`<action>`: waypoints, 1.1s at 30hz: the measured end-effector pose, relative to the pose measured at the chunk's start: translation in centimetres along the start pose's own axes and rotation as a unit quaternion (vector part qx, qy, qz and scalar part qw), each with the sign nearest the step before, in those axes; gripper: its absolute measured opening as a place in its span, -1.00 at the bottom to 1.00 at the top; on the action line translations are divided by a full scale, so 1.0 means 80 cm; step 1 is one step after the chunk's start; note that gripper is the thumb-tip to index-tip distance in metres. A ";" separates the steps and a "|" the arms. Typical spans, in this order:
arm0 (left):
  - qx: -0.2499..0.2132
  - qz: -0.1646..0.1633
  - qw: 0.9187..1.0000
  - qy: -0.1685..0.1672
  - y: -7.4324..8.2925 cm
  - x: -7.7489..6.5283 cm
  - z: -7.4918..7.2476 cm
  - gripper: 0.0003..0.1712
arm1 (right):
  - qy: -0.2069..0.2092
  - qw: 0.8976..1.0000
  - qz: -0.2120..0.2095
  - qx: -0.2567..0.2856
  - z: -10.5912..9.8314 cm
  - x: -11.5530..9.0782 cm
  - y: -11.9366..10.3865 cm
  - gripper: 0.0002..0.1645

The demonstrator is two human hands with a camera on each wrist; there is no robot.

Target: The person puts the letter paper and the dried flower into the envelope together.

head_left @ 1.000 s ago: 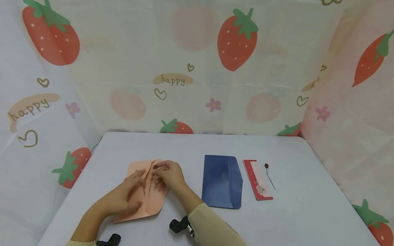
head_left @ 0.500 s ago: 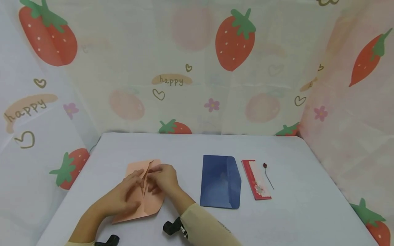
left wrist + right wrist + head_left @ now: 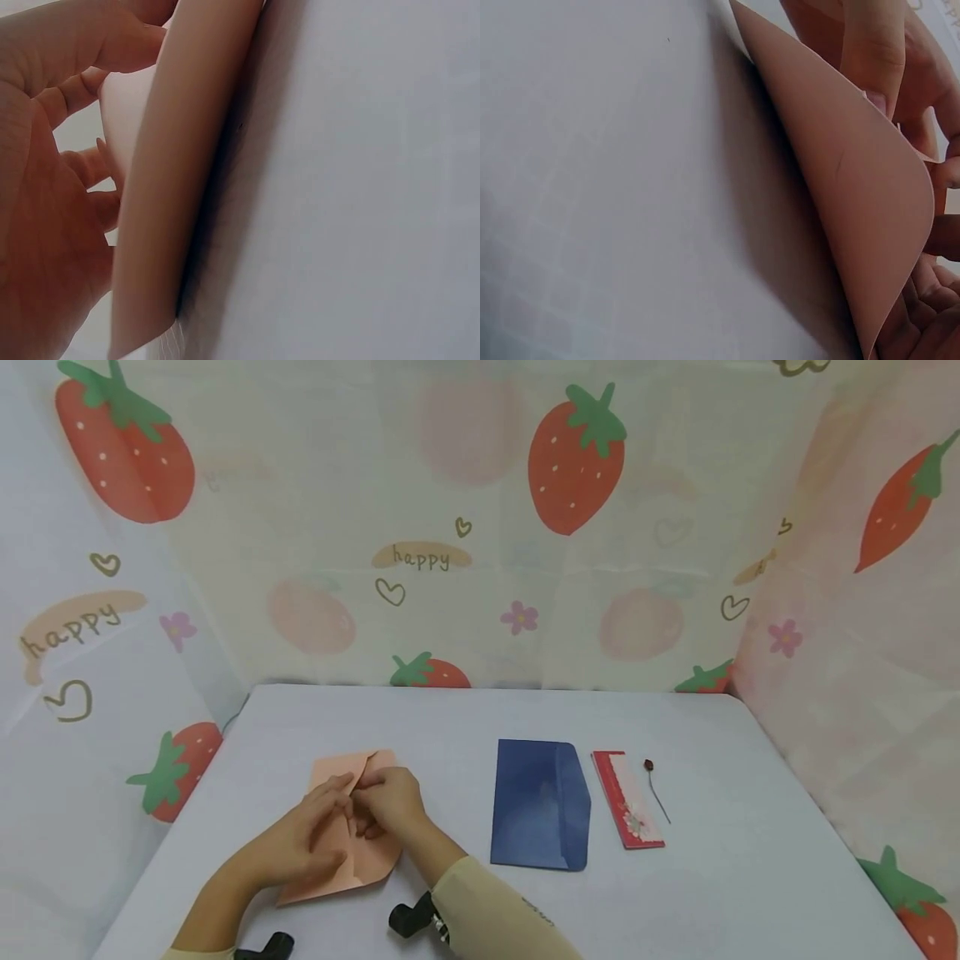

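Note:
A peach-coloured paper envelope (image 3: 375, 860) lies at an angle on the left of the table, its opening between my hands. My left hand (image 3: 303, 835) arches over it, fingertips at the opening's edge and thumb on the paper. In the left wrist view the envelope (image 3: 169, 195) bulges up from the table under that thumb. My right hand (image 3: 393, 800) has its fingertips right at the opening, curled together around the small dark red dried flower, whose head the fingers now hide. The right wrist view shows the raised flap (image 3: 847, 165) with fingers (image 3: 874, 60) behind it.
A dark blue envelope (image 3: 525, 802) lies to the right of my hands. Beyond it are a red and pink card (image 3: 622, 802) with a flower decoration and another dried flower (image 3: 656, 789) on a thin stem. A strawberry-print curtain (image 3: 570, 610) hangs around the white table (image 3: 712, 893).
My right hand has moved left and slightly down toward the envelope's opening. The red flower head seen earlier at its fingertips is now hidden. My left hand stays where it was.

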State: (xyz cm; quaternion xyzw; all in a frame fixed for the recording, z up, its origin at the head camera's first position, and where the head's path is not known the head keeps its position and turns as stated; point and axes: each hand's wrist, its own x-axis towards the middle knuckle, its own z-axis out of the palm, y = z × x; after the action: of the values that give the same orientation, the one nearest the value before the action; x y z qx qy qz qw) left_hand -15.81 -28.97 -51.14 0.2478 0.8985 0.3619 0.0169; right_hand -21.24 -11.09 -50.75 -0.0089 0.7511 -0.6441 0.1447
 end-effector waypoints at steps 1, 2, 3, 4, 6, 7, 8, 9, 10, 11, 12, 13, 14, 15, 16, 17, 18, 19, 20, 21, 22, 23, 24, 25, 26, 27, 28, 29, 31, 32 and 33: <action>0.000 0.000 1.000 0.000 0.000 0.001 0.000 -0.48 | -0.001 1.000 0.003 -0.001 0.000 0.000 0.000 -0.94; 0.001 -0.001 1.000 -0.001 0.001 0.001 0.000 -0.48 | -0.003 1.000 0.006 -0.001 -0.001 0.001 0.000 -0.94; 0.000 -0.001 1.000 -0.002 0.001 0.001 0.001 -0.48 | -0.004 1.000 0.008 -0.003 -0.001 0.001 0.000 -0.94; 0.000 -0.002 1.000 -0.002 0.001 0.001 0.000 -0.48 | -0.007 1.000 0.010 -0.004 -0.001 0.001 0.000 -0.94; -0.001 -0.003 1.000 -0.003 0.001 0.001 0.000 -0.48 | -0.009 1.000 0.011 -0.008 0.000 0.002 -0.001 -0.94; -0.001 -0.003 1.000 -0.003 0.001 0.001 0.000 -0.48 | -0.009 1.000 0.012 -0.011 0.001 0.002 -0.001 -0.93; -0.002 -0.004 1.000 -0.004 0.001 0.001 0.000 -0.48 | -0.011 1.000 0.013 -0.015 0.002 0.002 -0.001 -0.92; -0.003 -0.006 1.000 -0.004 0.000 0.001 0.000 -0.47 | -0.012 1.000 0.013 -0.023 0.003 0.002 -0.001 -0.91; -0.005 -0.008 1.000 -0.005 0.000 0.001 0.000 -0.47 | -0.013 0.999 0.014 -0.031 0.004 0.002 -0.001 -0.90; -0.009 -0.010 1.000 -0.006 0.000 0.000 0.000 -0.47 | -0.013 0.999 0.016 -0.039 0.004 0.003 -0.001 -0.88; -0.013 -0.012 1.000 -0.007 0.000 0.000 0.000 -0.46 | -0.013 0.999 0.017 -0.048 0.005 0.003 -0.002 -0.87; -0.017 -0.014 1.000 -0.007 -0.001 0.000 0.001 -0.46 | -0.013 0.998 0.019 -0.055 0.005 0.003 -0.002 -0.86; -0.022 -0.016 1.000 -0.008 -0.001 0.000 0.001 -0.46 | -0.012 0.998 0.021 -0.062 0.006 0.003 -0.001 -0.86; -0.026 -0.017 0.999 -0.008 -0.001 0.000 0.001 -0.45 | -0.011 0.997 0.022 -0.068 0.006 0.003 -0.001 -0.86; -0.030 -0.018 0.999 -0.009 -0.001 0.001 0.001 -0.45 | -0.011 0.997 0.022 -0.072 0.006 0.004 -0.001 -0.86; -0.030 -0.018 0.999 -0.009 -0.001 0.001 0.001 -0.46 | -0.014 0.997 0.021 -0.074 0.006 0.004 -0.001 -0.87; -0.031 -0.018 0.999 -0.009 -0.001 0.000 0.001 -0.46 | -0.017 0.997 0.019 -0.075 0.006 0.005 0.000 -0.87; -0.030 -0.018 0.999 -0.009 0.000 0.000 0.000 -0.46 | -0.019 0.997 0.019 -0.075 0.006 0.005 0.000 -0.88; -0.029 -0.016 0.999 -0.008 0.000 0.000 0.000 -0.46 | -0.022 0.997 0.019 -0.076 0.006 0.006 0.000 -0.87; -0.027 -0.015 0.999 -0.008 0.001 0.000 -0.001 -0.46 | -0.023 0.997 0.017 -0.078 0.006 0.006 0.000 -0.87; -0.025 -0.016 1.000 -0.007 0.001 0.000 -0.001 -0.46 | -0.024 0.996 0.016 -0.079 0.006 0.007 0.000 -0.88; -0.023 -0.015 1.000 -0.007 0.001 0.000 -0.002 -0.47 | -0.026 0.996 0.016 -0.079 0.006 0.008 0.000 -0.88; -0.022 -0.014 1.000 -0.007 0.002 0.000 -0.002 -0.47 | -0.025 0.996 0.018 -0.083 0.006 0.008 -0.001 -0.88; -0.022 -0.013 1.000 -0.007 0.002 0.000 -0.002 -0.48 | -0.025 0.996 0.018 -0.085 0.006 0.009 -0.001 -0.89; -0.021 -0.012 1.000 -0.006 0.003 0.000 -0.003 -0.48 | -0.025 0.996 0.019 -0.086 0.006 0.009 -0.001 -0.89; -0.022 -0.012 1.000 -0.007 0.003 0.000 -0.003 -0.49 | -0.025 0.996 0.020 -0.086 0.005 0.009 -0.001 -0.90; -0.024 -0.013 1.000 -0.007 0.003 0.000 -0.003 -0.49 | -0.025 0.996 0.019 -0.089 0.005 0.010 -0.001 -0.90; -0.026 -0.011 1.000 -0.008 0.004 0.000 -0.003 -0.49 | -0.027 0.995 0.018 -0.089 0.004 0.009 0.000 -0.90; -0.029 -0.009 1.000 -0.009 0.004 0.000 -0.002 -0.49 | -0.030 0.996 0.015 -0.088 0.003 0.008 0.000 -0.89; -0.031 -0.010 0.999 -0.009 0.004 0.000 -0.002 -0.48 | -0.032 0.996 0.014 -0.088 0.002 0.007 0.000 -0.88; -0.032 -0.010 0.999 -0.009 0.004 0.000 -0.002 -0.48 | -0.035 0.996 0.010 -0.087 0.000 0.006 0.000 -0.87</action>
State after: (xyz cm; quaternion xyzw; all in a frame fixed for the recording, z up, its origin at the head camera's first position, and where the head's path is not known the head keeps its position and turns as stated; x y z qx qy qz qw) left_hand -15.74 -28.89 -50.84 0.2415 0.8888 0.3877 0.0367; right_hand -21.71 -11.22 -50.88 -0.0359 0.7990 -0.5739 0.1761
